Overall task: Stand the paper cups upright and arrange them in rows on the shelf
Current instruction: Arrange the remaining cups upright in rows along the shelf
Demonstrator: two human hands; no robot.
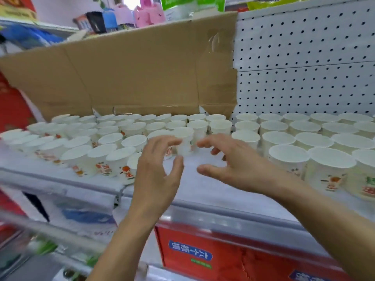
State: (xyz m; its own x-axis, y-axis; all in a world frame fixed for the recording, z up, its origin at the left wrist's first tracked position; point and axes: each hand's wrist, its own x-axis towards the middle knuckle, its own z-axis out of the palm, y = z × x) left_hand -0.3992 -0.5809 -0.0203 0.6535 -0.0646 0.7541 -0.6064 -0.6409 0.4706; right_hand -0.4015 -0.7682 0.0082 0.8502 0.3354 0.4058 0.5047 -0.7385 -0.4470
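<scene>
White paper cups (113, 157) stand upright all across the shelf (203, 191). At the right of the frame they make straight rows; at the left they are crowded and uneven, and some reach near the front edge. One cup (184, 136) stands in the middle of the frame, in front of the back rows, with bare shelf before it.

The left hand (160, 169) and the right hand (233, 165) are on either side of this cup, palms turned toward each other. Both are wide open with fingers spread and a little curved, and neither holds anything. The fingertips are blurred, so I cannot tell if they touch the cup.

I think the danger is the neighbours: the cups look light and stand close, so a spread finger could knock one over or push the left ones toward the edge.

Behind the cups a brown cardboard (132, 74) leans on the pegboard wall (304, 57); a red box (203, 250) is below the shelf.
</scene>
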